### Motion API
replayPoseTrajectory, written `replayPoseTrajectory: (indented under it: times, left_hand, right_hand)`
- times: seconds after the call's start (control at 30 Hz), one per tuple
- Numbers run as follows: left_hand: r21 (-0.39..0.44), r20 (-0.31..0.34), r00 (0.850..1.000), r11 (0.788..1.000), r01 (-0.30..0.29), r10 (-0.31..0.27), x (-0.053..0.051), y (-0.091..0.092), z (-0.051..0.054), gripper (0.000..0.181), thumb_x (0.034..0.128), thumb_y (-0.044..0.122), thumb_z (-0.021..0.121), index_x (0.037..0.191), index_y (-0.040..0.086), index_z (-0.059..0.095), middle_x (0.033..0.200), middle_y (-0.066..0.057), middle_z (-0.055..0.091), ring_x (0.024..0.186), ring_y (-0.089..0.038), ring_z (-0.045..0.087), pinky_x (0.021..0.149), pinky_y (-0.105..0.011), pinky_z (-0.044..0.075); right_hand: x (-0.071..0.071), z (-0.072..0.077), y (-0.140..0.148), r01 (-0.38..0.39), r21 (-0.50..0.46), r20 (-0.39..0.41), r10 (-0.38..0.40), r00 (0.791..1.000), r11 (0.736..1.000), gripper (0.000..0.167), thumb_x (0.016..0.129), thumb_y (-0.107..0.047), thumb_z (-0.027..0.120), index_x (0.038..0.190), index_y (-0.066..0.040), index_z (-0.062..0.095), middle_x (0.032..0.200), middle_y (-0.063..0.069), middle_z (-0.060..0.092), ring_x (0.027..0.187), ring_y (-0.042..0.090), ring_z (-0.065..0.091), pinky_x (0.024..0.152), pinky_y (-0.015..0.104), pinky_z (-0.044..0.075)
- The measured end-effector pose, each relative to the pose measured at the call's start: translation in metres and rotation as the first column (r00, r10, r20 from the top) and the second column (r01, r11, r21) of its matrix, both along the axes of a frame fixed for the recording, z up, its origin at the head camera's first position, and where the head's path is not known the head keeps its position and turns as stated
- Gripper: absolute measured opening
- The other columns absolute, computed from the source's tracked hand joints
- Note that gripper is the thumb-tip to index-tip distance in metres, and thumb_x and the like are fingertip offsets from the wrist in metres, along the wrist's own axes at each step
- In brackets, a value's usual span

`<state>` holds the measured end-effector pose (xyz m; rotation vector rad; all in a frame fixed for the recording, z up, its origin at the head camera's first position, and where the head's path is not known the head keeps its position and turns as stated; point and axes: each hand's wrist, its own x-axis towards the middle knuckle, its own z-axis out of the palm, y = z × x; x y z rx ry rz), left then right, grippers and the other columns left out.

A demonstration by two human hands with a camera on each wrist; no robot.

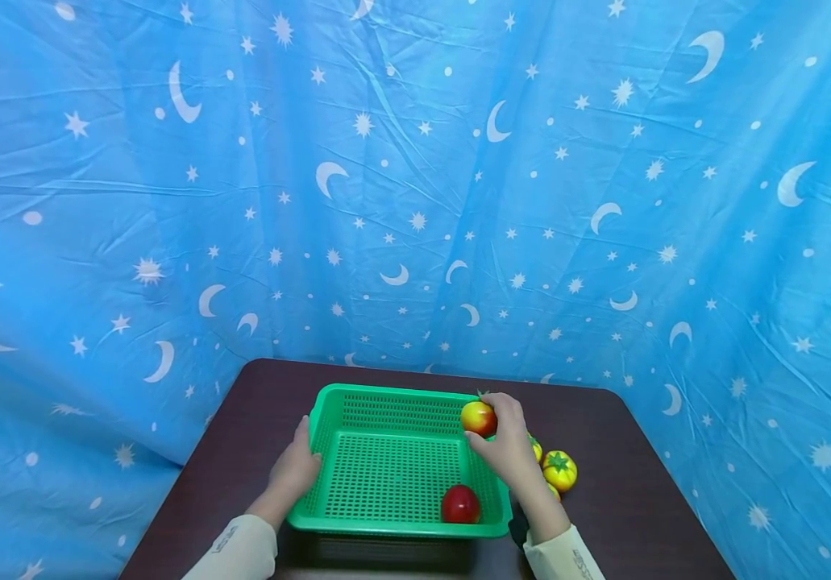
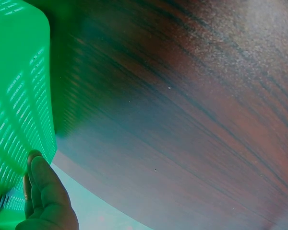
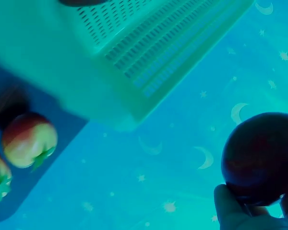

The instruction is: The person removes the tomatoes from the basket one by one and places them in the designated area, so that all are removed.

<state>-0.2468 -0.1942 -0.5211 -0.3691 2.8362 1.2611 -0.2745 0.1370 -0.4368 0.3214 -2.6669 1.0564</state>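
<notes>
My right hand point(image 1: 508, 439) pinches a red-and-yellow fruit point(image 1: 478, 419) with a green leafy top, over the right end of a green slotted basket point(image 1: 400, 530). In the right wrist view the same fruit point(image 3: 261, 158) looks dark between thumb and fingers. Inside the basket, at its near right corner, lies a round red fruit point(image 1: 460, 504). The left hand point(image 1: 293, 474) is against the basket's left side. Its fingers point(image 2: 50, 187) look straight along the outer wall in the left wrist view.
Right of the basket, several fruits with green tops lie on the dark wooden table point(image 1: 625, 499), among them a yellow one point(image 1: 559, 470); my right hand partly hides others. A blue curtain point(image 1: 415, 201) with moons and stars hangs behind the table and at both sides.
</notes>
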Motion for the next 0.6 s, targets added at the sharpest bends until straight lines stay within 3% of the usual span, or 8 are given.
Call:
replayPoseTrajectory:
  times: [0.3,0.47,0.6]
  left_hand:
    - [0.003,0.005,1.000,1.000,0.003,-0.003,-0.001,-0.001,-0.001,0.076,0.1011,0.009,0.050,0.161,0.002,0.003,0.118,-0.030,0.063,0.078,-0.026,0.064,0.058,-0.036,0.041]
    - [-0.022,0.001,1.000,1.000,-0.002,0.002,-0.002,0.000,-0.002,0.076,0.1004,0.009,0.051,0.160,0.000,0.005,0.127,-0.033,0.060,0.088,-0.031,0.066,0.062,-0.037,0.044]
    - [-0.018,0.005,1.000,1.000,-0.004,0.004,-0.002,-0.001,-0.003,0.076,0.1007,0.010,0.051,0.160,0.000,0.004,0.123,-0.032,0.062,0.085,-0.030,0.066,0.061,-0.037,0.044]
  right_hand:
    - [0.008,-0.010,0.025,0.053,-0.009,0.025,-0.053,0.998,0.999,0.061,0.081,-0.010,0.080,0.134,-0.003,0.050,0.142,0.018,0.045,0.126,0.034,0.047,0.099,0.052,0.052]
    - [0.014,-0.017,0.035,0.062,-0.022,0.017,-0.062,0.998,0.998,0.059,0.082,-0.010,0.078,0.133,-0.003,0.050,0.143,0.019,0.044,0.127,0.034,0.045,0.099,0.054,0.051]
    - [0.019,-0.021,0.040,0.073,-0.041,0.020,-0.073,0.997,0.996,0.056,0.084,-0.009,0.076,0.133,-0.001,0.051,0.143,0.021,0.044,0.125,0.036,0.045,0.099,0.055,0.050]
